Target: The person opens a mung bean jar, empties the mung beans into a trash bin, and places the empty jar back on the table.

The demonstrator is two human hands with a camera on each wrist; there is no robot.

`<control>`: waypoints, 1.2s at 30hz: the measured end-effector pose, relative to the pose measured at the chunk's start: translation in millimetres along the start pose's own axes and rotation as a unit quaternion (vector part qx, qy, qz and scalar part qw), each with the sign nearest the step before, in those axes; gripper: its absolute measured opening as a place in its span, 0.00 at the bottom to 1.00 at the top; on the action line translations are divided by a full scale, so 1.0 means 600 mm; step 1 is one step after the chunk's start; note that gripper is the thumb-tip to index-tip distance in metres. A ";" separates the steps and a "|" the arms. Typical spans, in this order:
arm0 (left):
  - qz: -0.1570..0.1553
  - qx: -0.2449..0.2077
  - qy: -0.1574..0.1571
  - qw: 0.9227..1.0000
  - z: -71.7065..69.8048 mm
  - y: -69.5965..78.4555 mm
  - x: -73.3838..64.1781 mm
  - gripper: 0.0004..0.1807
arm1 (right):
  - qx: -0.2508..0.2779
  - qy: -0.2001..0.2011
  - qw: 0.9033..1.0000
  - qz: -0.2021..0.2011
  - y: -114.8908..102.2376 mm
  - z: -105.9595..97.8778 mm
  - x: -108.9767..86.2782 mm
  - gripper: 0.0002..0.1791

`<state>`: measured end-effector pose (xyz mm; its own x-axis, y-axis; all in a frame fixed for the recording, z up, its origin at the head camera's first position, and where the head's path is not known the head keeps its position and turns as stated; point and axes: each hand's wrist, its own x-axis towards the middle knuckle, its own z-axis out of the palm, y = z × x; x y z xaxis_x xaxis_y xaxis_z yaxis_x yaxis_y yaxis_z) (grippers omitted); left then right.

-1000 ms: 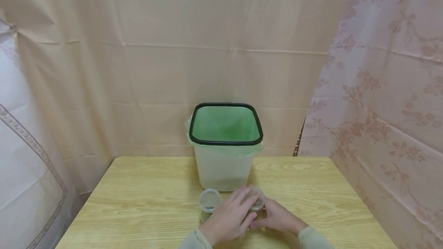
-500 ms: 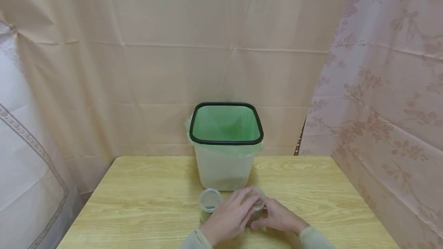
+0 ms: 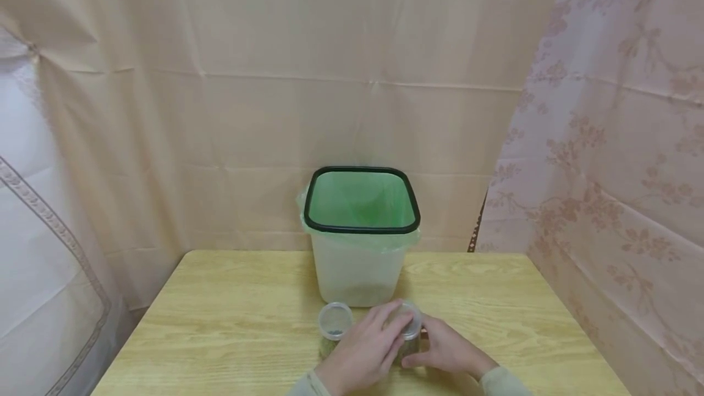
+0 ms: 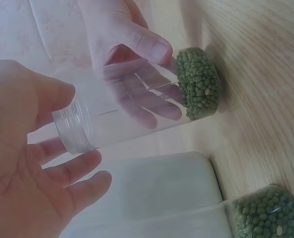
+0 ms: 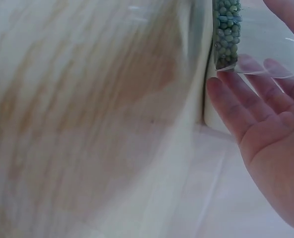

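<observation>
A tall clear jar (image 3: 409, 341) stands upright on the table between both hands, with green beans (image 4: 199, 84) filling only its bottom. My left hand (image 3: 363, 342) holds the jar's ridged clear top (image 4: 77, 124), thumb on one side and fingers on the other. Lower down, my right hand (image 3: 450, 347) grips the body; its fingers show through the clear wall in the left wrist view. Just left of this jar stands a second clear jar (image 3: 335, 321), also with green beans low inside, partly covered by my left hand.
Close behind the jars is a white bin (image 3: 357, 271) with a black rim and a green bag lining it. Wood-grain tabletop (image 3: 231, 310) extends to both sides. Beige curtain (image 3: 264, 115) hangs behind, with a floral cloth (image 3: 605, 170) at right.
The left thumb and fingers have shifted slightly at the jar's top. The right hand keeps its place on the body, and both jars stay where they were.
</observation>
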<state>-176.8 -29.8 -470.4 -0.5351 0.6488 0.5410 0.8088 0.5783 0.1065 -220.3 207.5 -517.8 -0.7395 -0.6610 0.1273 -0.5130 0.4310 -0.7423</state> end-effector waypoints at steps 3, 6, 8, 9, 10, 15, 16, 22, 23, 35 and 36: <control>-0.002 -0.009 0.008 1.000 -0.004 0.002 -0.003 0.26 | -0.011 0.007 1.000 -0.007 -0.007 -0.002 0.000 0.44; 0.002 -0.013 0.019 1.000 -0.009 0.003 -0.006 0.26 | -0.006 0.012 1.000 0.000 -0.016 -0.004 0.000 0.44; 0.005 -0.016 0.025 1.000 -0.011 0.005 -0.007 0.27 | -0.003 0.018 1.000 0.002 -0.022 -0.006 -0.002 0.44; 0.008 -0.017 0.030 0.999 -0.012 0.006 -0.008 0.27 | -0.001 0.021 1.000 0.002 -0.025 -0.006 -0.003 0.43; 0.011 -0.017 0.033 0.999 -0.014 0.006 -0.009 0.28 | 0.001 0.023 1.000 0.004 -0.027 -0.006 -0.004 0.43; 0.019 -0.025 0.054 0.998 -0.024 0.005 -0.018 0.28 | -0.011 0.039 0.999 -0.003 -0.038 -0.001 -0.004 0.40; 0.016 -0.028 0.056 0.998 -0.026 0.004 -0.020 0.27 | -0.018 0.044 0.999 -0.003 -0.040 -0.001 -0.004 0.40; 0.006 -0.039 0.065 0.997 -0.034 0.003 -0.022 0.26 | -0.053 0.075 0.996 -0.009 -0.052 -0.003 -0.005 0.36; 0.004 -0.041 0.066 0.997 -0.035 0.003 -0.022 0.26 | -0.055 0.077 0.995 -0.013 -0.053 -0.003 -0.005 0.35; -0.010 -0.054 0.070 0.996 -0.044 -0.003 -0.033 0.26 | -0.085 0.110 0.990 -0.020 -0.065 0.001 -0.010 0.37; -0.009 -0.054 0.069 0.996 -0.045 -0.004 -0.034 0.26 | -0.086 0.112 0.990 -0.019 -0.067 0.002 -0.010 0.37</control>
<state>-161.2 -58.0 -459.0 -0.5173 0.5595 0.6476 0.8245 0.5286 0.2019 -194.7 193.6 -489.4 -0.7865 -0.5341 0.3101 -0.5947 0.5196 -0.6135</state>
